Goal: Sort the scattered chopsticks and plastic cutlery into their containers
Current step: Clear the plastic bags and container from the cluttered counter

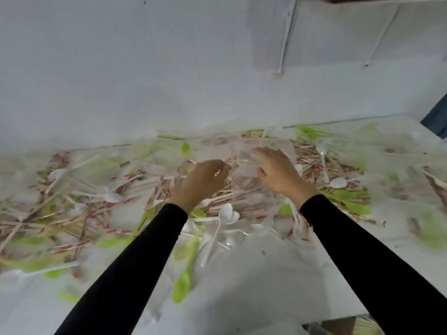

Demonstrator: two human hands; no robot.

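Note:
A white table (266,281) is strewn with wooden chopsticks (135,187) in red-and-white wrappers, white plastic spoons (223,213) and forks (56,174), and green plastic cutlery (182,286). A clear plastic container (266,146) stands at the back of the pile near the wall. My left hand (205,180) has its fingers curled, pinching something small beside the container; what it is I cannot make out. My right hand (278,170) lies with spread fingers against the container's front. The picture is blurred by motion.
A white wall (145,81) rises right behind the table. A dark object (437,117) sits at the far right edge. The table's near edge shows at bottom right, with more chopsticks (365,327) below it.

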